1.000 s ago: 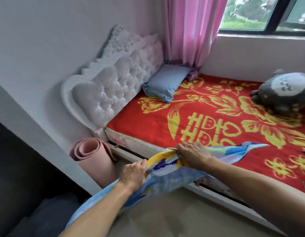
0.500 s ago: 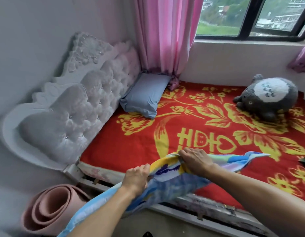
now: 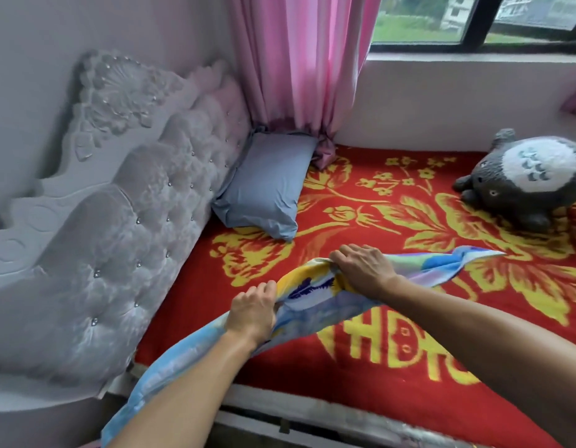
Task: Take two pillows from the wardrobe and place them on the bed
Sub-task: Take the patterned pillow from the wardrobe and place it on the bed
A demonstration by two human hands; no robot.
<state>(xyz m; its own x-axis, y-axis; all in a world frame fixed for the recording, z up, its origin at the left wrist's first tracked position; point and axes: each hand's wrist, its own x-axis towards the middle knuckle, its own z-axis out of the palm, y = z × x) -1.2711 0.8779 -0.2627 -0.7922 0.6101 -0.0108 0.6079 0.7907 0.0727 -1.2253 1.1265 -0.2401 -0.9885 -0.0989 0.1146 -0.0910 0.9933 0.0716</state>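
Note:
A flat pillow in a blue, yellow and white printed cover (image 3: 315, 299) hangs over the near part of the bed (image 3: 189, 305), which has a red and yellow blanket. My left hand (image 3: 252, 310) grips its near edge. My right hand (image 3: 364, 270) grips its upper edge further right, and the far corner of the pillow points right over the blanket. A second pillow, plain grey-blue (image 3: 269, 185), lies at the head of the bed against the tufted headboard (image 3: 118, 240).
A grey plush toy (image 3: 525, 179) sits on the bed at the far right. A pink curtain (image 3: 299, 59) hangs behind the grey-blue pillow, below a window (image 3: 474, 21). The bed frame's edge (image 3: 345, 418) runs along the bottom.
I have moved closer to the bed, and both hands have carried the printed pillow from beyond the bed's edge to above the blanket. The rolled pink mat has left the view.

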